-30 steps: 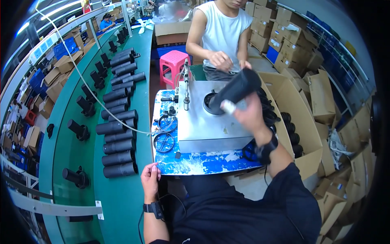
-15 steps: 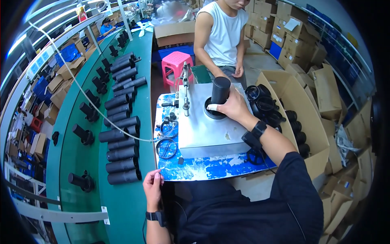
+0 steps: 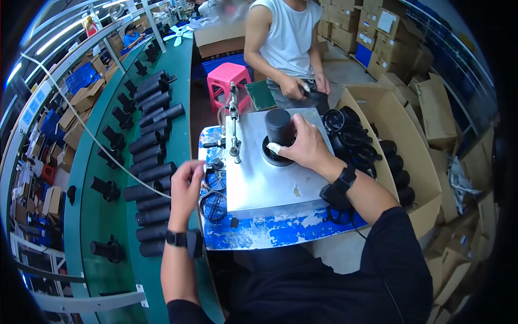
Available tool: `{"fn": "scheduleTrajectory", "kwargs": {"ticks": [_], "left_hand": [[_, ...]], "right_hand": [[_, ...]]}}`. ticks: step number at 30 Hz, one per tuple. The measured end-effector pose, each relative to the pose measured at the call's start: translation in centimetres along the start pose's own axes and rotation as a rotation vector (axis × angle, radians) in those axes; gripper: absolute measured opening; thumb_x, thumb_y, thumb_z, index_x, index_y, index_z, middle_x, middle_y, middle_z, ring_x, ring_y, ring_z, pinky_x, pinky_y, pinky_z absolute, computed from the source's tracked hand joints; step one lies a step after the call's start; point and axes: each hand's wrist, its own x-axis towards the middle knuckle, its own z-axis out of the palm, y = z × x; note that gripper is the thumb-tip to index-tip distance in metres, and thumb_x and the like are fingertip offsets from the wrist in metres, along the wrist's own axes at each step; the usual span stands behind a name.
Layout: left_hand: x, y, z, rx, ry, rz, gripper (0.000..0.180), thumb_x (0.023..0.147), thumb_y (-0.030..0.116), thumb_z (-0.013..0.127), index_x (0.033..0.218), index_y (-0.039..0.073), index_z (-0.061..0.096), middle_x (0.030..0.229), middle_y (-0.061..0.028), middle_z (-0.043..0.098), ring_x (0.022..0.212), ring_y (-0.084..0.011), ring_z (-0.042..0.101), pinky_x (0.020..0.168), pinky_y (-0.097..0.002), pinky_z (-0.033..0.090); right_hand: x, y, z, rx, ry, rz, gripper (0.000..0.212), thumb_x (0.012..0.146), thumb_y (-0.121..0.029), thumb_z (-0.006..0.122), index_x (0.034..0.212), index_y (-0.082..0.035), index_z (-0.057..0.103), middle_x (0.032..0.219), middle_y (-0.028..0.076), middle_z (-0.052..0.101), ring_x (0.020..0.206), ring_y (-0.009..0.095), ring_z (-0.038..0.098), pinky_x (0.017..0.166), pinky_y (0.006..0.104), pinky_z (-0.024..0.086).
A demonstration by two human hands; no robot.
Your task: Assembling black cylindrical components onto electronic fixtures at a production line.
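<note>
My right hand [image 3: 308,144] is closed around an upright black plastic cylinder [image 3: 279,125], its wrapped thumb at the round black base [image 3: 278,159]. The base sits on a metal box [image 3: 270,189] with a flat top. Beside the box's left edge stands a small metal clamp fixture [image 3: 233,124] with a black-handled valve [image 3: 215,144]. My left hand [image 3: 186,182] is raised over the edge of the green bench, fingers curled together near a small black fitting [image 3: 209,168]. What its fingertips hold, if anything, cannot be made out. A round black ring [image 3: 213,206] lies below that fitting.
Black tubes [image 3: 148,191] and upright black parts [image 3: 108,248] line the green bench [image 3: 86,227]. On the right are black rings [image 3: 353,135] and an open carton [image 3: 426,200]. Across the box, a person [image 3: 286,43] handles a dark item near a pink stool [image 3: 229,76].
My left hand has risen and moved forward from the table's near corner toward the small fittings. My right hand stays on the cylinder. The person opposite has drawn a hand back from beside the box.
</note>
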Motion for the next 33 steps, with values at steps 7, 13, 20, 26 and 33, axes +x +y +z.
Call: {"fn": "scheduleTrajectory", "kwargs": {"ticks": [7, 13, 20, 26, 33], "left_hand": [[7.5, -4.8, 1.7, 0.216, 0.011, -0.045, 0.022, 0.11, 0.015, 0.063, 0.118, -0.003, 0.072, 0.109, -0.0094, 0.073, 0.092, -0.0145, 0.065, 0.084, -0.0283, 0.053], [9.0, -11.3, 2.6, 0.559, 0.015, 0.087, 0.036, 0.113, 0.027, 0.057, 0.124, -0.004, 0.07, 0.124, -0.0223, 0.071, 0.111, -0.0357, 0.069, 0.1, -0.0396, 0.053], [9.9, -10.5, 3.4, 0.44, -0.049, -0.031, 0.041, 0.113, 0.032, 0.054, 0.127, -0.004, 0.068, 0.127, -0.0234, 0.07, 0.117, -0.0393, 0.068, 0.106, -0.0424, 0.051], [9.4, -8.9, 3.7, 0.419, -0.029, 0.051, 0.043, 0.114, 0.035, 0.053, 0.129, -0.003, 0.067, 0.131, -0.0241, 0.068, 0.118, -0.0395, 0.067, 0.106, -0.0424, 0.051], [4.8, -6.5, 2.3, 0.363, 0.152, 0.078, 0.038, 0.11, 0.022, 0.062, 0.142, 0.001, 0.062, 0.137, -0.0158, 0.067, 0.111, -0.0286, 0.068, 0.097, -0.0359, 0.053]], "right_hand": [[-0.4, 0.9, -0.8, 0.095, -0.041, 0.03, 0.083, 0.075, -0.045, 0.096, 0.128, 0.002, 0.051, 0.105, 0.022, 0.07, 0.1, 0.039, 0.073, 0.091, 0.0459, 0.057], [0.3, -0.3, 0.5, 0.059, 0.023, 0.025, 0.078, 0.076, -0.043, 0.095, 0.129, 0.0, 0.056, 0.11, 0.019, 0.071, 0.103, 0.037, 0.073, 0.096, 0.0445, 0.056], [2.1, 3.4, -1.5, 0.334, -0.29, -0.132, 0.064, 0.079, -0.032, 0.093, 0.125, 0.001, 0.064, 0.116, 0.018, 0.073, 0.107, 0.033, 0.072, 0.099, 0.0436, 0.056], [0.9, 2.8, -1.5, 0.347, -0.218, -0.091, 0.058, 0.081, -0.02, 0.093, 0.129, -0.001, 0.067, 0.118, 0.015, 0.076, 0.11, 0.028, 0.073, 0.102, 0.0398, 0.056], [-0.1, 2.0, 0.5, 0.281, -0.138, -0.097, 0.059, 0.082, -0.021, 0.092, 0.13, 0.0, 0.065, 0.118, 0.017, 0.075, 0.111, 0.03, 0.072, 0.104, 0.0405, 0.055]]}}
